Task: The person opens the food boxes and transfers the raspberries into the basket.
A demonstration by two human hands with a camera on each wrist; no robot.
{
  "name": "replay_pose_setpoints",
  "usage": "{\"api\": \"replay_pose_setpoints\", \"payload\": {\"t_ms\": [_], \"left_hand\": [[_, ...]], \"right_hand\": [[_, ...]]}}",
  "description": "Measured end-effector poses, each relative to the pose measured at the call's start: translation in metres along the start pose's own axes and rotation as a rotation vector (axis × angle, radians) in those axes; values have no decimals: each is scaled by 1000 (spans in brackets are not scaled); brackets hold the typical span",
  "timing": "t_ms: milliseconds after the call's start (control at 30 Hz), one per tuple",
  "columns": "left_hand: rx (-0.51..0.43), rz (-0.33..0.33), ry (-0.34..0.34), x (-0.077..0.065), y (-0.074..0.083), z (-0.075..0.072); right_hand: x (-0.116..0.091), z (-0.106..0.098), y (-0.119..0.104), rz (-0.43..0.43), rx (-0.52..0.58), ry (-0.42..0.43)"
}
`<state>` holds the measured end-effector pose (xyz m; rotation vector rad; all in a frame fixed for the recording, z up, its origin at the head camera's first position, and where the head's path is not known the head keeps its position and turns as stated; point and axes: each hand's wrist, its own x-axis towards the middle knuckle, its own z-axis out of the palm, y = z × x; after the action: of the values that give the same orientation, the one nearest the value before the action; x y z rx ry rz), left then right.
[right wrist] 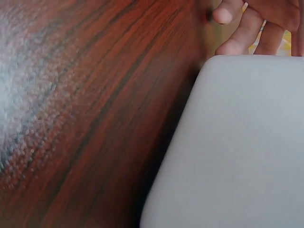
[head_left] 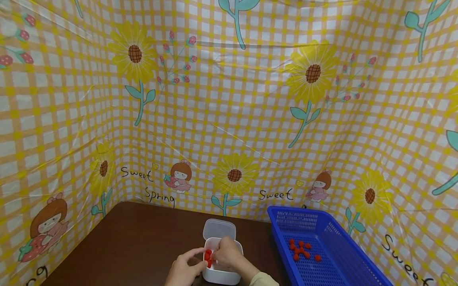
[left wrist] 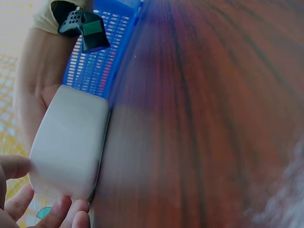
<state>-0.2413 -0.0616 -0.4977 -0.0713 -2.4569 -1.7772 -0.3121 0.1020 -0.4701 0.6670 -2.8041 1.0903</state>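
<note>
Left hand [head_left: 187, 265], fingers loosely spread, touches white box [head_left: 221, 277]. Right hand [head_left: 229, 253] inside it, fingers bent; cannot tell whether it grips anything. Red pieces [head_left: 208, 257] by box's left wall; red balls [head_left: 299, 250] in blue basket [head_left: 338, 264].

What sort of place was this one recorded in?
Probably a makeshift tabletop recording booth: a sunflower-printed checked sheet rises around a dark brown table that bears a white box, and a camera-like device sits at the person's right wrist. The wider room is hidden.
</note>
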Motion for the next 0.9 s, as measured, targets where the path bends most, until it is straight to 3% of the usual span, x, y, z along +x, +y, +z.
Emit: {"api": "replay_pose_setpoints", "payload": {"t_ms": [367,633,900], "left_hand": [[-2,12,11,0,-1,0],[-7,-13,12,2,3,1],[-13,-57,9,2,4,0]], "right_hand": [[3,-19,-13,-7,1,-34],[8,-50,-21,65,53,-66],[17,-81,-11,114,36,-46]]}}
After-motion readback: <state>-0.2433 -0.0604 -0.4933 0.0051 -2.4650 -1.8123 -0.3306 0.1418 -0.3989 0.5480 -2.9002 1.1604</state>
